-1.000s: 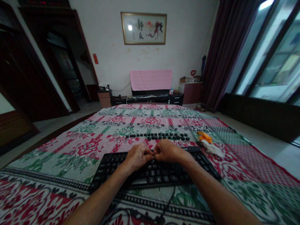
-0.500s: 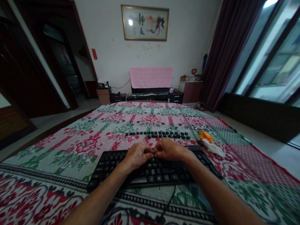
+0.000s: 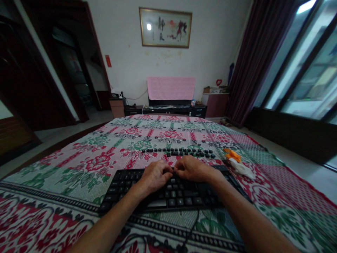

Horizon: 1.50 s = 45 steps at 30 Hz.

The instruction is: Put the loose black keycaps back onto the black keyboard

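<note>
A black keyboard lies on a flowered cloth close in front of me. Both hands rest over its upper middle rows. My left hand has its fingers curled and pinched toward the right hand. My right hand is curled the same way, fingertips meeting the left's over a key; what they pinch is too small to name. Rows of loose black keycaps lie on the cloth just beyond the hands. The keyboard's cable runs toward me.
An orange tool and a white cloth lie to the right of the keyboard. Beyond the cloth-covered surface stand a low dark cabinet with a pink towel, a curtain and large windows at right, and doorways at left.
My hands stay together over the keyboard's top rows with only slight finger movement. The view has shifted a little.
</note>
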{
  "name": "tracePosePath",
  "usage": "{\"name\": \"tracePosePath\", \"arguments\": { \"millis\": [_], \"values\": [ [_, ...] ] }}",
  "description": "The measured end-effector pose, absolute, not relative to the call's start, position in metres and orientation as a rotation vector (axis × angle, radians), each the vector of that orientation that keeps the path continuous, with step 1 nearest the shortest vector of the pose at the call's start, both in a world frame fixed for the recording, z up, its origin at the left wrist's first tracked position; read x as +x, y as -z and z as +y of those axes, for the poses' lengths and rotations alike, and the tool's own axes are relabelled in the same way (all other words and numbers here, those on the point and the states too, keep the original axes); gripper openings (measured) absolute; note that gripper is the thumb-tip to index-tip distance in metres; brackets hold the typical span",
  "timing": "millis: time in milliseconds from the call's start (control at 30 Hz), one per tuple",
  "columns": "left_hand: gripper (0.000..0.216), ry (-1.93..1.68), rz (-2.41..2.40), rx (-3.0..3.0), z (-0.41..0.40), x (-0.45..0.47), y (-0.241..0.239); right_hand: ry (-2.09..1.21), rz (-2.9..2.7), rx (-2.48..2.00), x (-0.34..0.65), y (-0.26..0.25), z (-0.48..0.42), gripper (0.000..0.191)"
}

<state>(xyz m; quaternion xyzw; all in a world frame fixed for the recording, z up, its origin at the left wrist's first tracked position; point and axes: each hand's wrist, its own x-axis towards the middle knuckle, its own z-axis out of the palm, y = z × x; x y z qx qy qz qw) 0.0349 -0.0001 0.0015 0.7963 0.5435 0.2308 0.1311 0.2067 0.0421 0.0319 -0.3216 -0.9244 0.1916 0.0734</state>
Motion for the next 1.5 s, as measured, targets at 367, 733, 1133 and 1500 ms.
{"name": "tracePosePath", "arguments": {
  "millis": [367,733,1133,1500],
  "values": [
    [0.020,-0.744,1.546,2.266,0.000,0.034,-0.003,-0.773,-2.620,-1.001,0.211,-0.033,0.045,0.022],
    [0.018,-1.134,1.450,1.827,0.003,0.036,-0.007,-1.155,-2.188,-1.071,0.196,-0.034,0.040,0.022],
    [0.025,-1.169,1.427,1.662,0.005,0.033,-0.012,-0.638,-2.317,-0.914,0.193,-0.029,0.040,0.020],
    [0.035,-1.091,1.368,1.725,0.010,0.030,-0.008,-0.215,-2.611,-0.717,0.191,-0.045,0.026,0.018]
  ]
}}
